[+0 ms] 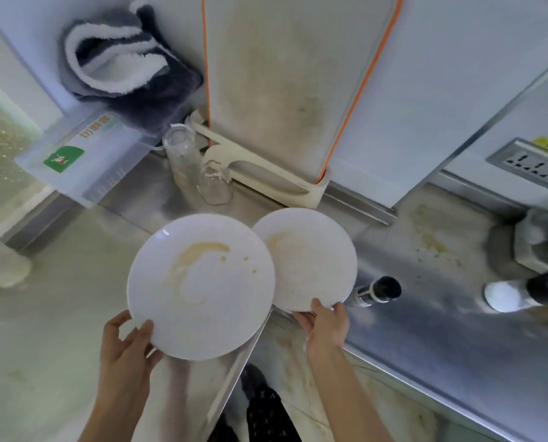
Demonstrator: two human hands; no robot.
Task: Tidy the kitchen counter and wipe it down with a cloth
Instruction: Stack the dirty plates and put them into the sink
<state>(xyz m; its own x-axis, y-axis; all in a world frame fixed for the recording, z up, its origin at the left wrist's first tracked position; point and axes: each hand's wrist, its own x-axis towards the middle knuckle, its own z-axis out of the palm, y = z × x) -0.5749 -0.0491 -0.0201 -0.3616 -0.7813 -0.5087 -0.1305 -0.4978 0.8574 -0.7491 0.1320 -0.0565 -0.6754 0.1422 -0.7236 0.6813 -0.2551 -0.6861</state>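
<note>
My left hand (129,342) grips the near rim of a white plate (202,301) smeared with brown sauce, held above the counter's front edge. My right hand (325,327) holds a second white plate (311,260), also stained, by its near rim; its left edge sits under the first plate. A grey and white fluffy cloth (123,68) hangs against the back wall at the upper left. The steel counter (441,339) shows brown splatter (435,244) to the right of the plates.
Two upturned clear glasses (215,186) stand behind the plates. A cutting board (292,90) with orange trim leans in a cream holder. A plastic box (81,161) sits at left. Dark bottles (378,290), a white-capped bottle (502,296) and a wall socket (534,167) are at right.
</note>
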